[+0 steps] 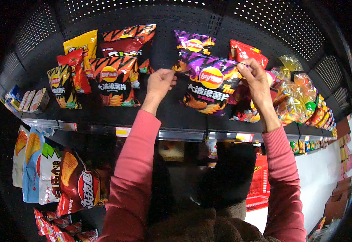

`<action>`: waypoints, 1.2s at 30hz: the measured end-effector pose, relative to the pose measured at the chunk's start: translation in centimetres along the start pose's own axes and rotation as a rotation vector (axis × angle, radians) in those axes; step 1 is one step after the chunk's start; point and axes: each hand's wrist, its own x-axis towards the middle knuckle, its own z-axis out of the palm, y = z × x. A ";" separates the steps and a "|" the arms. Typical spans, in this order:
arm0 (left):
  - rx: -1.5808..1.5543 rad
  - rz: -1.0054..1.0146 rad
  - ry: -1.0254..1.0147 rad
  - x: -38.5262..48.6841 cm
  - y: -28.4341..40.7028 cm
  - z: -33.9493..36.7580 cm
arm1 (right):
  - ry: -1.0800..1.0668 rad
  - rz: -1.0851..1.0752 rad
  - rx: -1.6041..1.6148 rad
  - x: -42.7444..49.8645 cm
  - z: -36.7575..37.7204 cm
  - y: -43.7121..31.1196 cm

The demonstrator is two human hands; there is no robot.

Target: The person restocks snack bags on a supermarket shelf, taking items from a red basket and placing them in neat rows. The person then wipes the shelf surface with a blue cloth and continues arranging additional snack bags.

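My right hand (256,80) pinches the upper right corner of a black, purple and orange Lay's chip bag (207,96), which is upright over the black shelf. Behind it stands a similar purple Lay's bag (192,39), partly covered by the front one. To the left, my left hand (161,83) has its fingers curled, with the fingertips beside the left edge of the rear purple bag. Whether they grip that edge is hard to tell. An orange and black Lay's bag (113,87) stands on the shelf left of my left hand.
More snack bags (82,45) stand at the left of the shelf (169,116). Clear-wrapped snacks (294,99) crowd its right end. Price tags line the front edge. Larger chip bags (79,184) fill a lower shelf, and a red basket (259,184) is below at right.
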 end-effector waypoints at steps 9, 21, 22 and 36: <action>0.089 0.035 0.080 0.1 -0.7 0.4 | -0.119 -0.014 0.031 8.7 4.0 6.4; 0.356 0.007 -0.036 2.2 -4.0 0.9 | 0.012 0.176 0.198 10.5 4.1 10.2; 0.362 -0.001 -0.040 2.2 -4.1 1.0 | 0.024 0.169 0.244 9.9 4.3 10.3; 0.301 0.065 0.044 1.9 -5.2 1.7 | -0.054 0.297 0.245 1.2 7.2 16.3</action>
